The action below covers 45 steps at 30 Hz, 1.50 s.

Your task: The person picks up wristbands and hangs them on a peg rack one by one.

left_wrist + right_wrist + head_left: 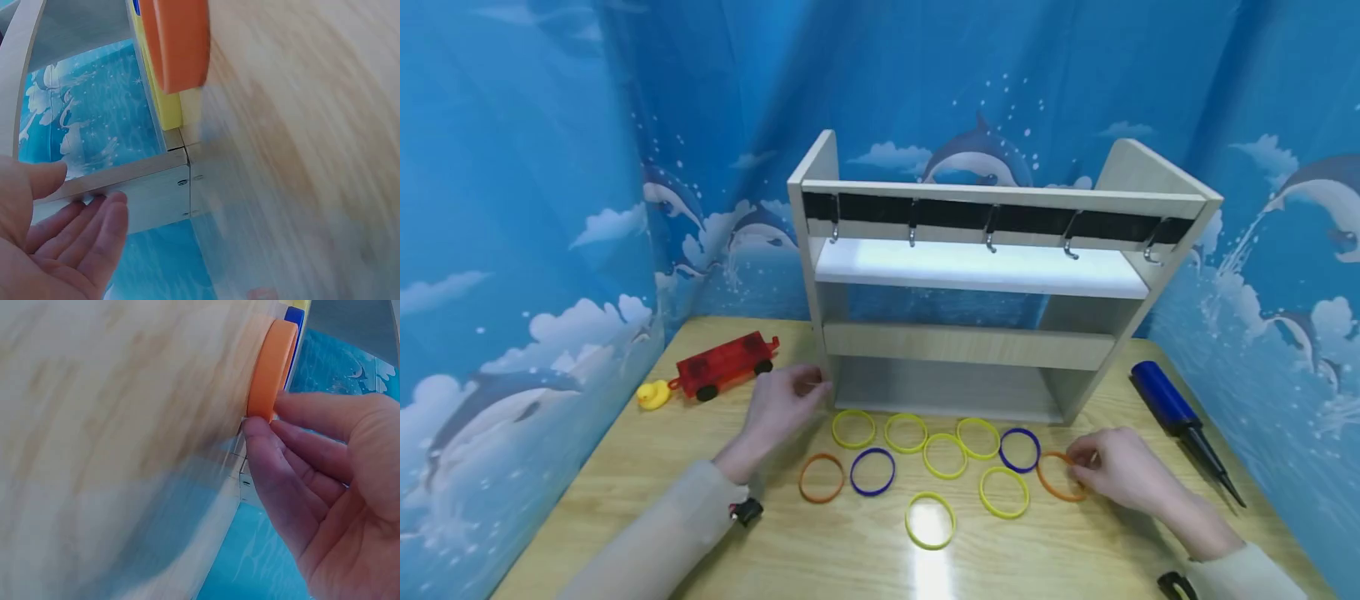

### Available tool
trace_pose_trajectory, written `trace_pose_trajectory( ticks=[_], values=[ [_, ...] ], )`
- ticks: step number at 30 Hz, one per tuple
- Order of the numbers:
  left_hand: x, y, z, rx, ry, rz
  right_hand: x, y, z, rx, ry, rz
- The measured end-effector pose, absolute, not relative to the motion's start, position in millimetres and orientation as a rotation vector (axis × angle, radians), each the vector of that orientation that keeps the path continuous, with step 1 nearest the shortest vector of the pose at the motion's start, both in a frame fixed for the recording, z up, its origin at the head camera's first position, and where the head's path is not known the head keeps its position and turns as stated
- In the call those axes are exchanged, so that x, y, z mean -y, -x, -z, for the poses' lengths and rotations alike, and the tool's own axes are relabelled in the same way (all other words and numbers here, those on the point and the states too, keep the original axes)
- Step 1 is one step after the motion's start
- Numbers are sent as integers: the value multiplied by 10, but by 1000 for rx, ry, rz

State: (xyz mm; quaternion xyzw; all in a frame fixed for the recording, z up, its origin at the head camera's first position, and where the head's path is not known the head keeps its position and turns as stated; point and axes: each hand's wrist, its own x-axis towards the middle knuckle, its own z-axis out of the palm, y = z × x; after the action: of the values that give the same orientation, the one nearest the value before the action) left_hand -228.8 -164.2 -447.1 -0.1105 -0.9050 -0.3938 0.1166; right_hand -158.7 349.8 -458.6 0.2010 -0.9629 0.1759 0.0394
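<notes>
At the right of the head view my right hand [1118,471] pinches the near edge of an orange silicone wristband [1060,498]. Thumb and fingertips meet at that band's rim in the right wrist view, where the orange band [267,369] stands out from the tabletop. My left hand [782,404] is by the lower left side of a wooden rack [970,342], fingers loosely bent and holding nothing. Whether it touches the rack I cannot tell. Between the hands lie several yellow wristbands [931,546], two blue wristbands [872,493] and another orange wristband [822,500].
Several metal hooks [991,242] hang from a black strip [951,215] across the rack's upper front. To the left are a red toy wagon [724,367] and a yellow rubber duck [653,395]. A blue hand pump [1172,408] lies at the right. Dolphin-printed curtains [527,208] surround the table.
</notes>
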Motion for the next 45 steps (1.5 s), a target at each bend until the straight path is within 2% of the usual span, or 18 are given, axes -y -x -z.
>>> trace_pose_trajectory(
  ticks=[26, 45],
  values=[
    [1625, 2318, 4503, 2591, 229, 1178, -3487, 1585, 4575, 3012, -470, -615],
    [1610, 2357, 4477, 2620, 205, 1208, -3358, 1454, 4035, 2987, -479, -771]
  ],
)
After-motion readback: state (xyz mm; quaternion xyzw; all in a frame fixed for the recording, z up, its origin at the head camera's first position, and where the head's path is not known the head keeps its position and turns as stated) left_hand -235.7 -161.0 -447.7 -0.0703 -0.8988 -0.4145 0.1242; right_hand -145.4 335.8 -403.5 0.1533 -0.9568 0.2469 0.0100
